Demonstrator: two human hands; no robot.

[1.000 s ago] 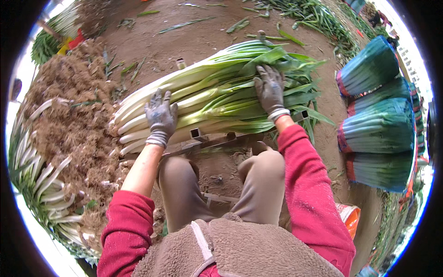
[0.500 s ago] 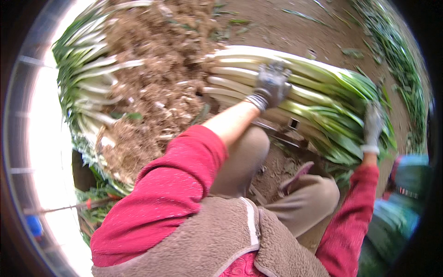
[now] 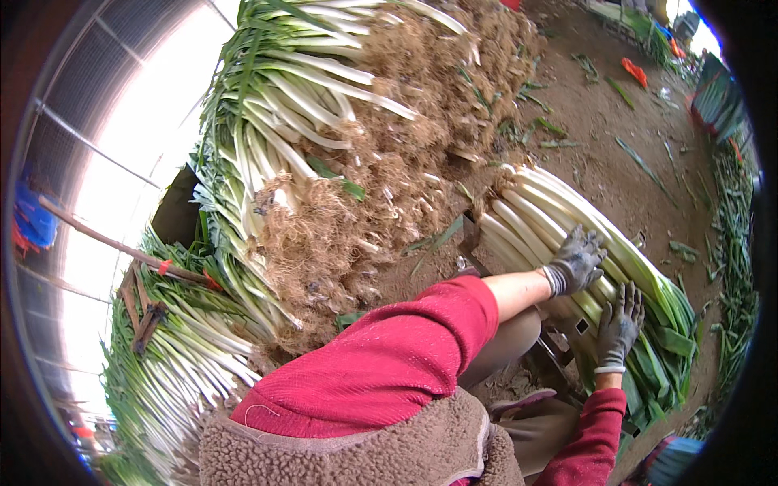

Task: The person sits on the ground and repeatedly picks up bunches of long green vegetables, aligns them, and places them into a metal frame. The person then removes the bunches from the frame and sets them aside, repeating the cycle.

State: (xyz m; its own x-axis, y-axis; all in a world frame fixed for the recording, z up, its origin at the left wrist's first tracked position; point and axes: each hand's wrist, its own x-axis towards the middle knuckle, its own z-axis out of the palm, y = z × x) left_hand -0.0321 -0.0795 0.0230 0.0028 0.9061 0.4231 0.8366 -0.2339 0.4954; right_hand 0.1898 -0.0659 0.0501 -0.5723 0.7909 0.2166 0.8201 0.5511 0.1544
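A bundle of long leeks, white stalks upper left and green leaves lower right, lies across a metal frame at the right in the head view. My gloved left hand rests on the middle of the stalks with its fingers apart. Below and right of it, my gloved right hand lies flat on the greener part, fingers also apart.
A large pile of leeks with brown roots spreads along the left, with a wooden pole across it. An orange piece of material lies on the dirt ground. Leaf scraps line the far right.
The camera view has swung to the left, bringing more of the pile into view. My right hand has moved along the bundle toward my left hand, which still rests on the stalks.
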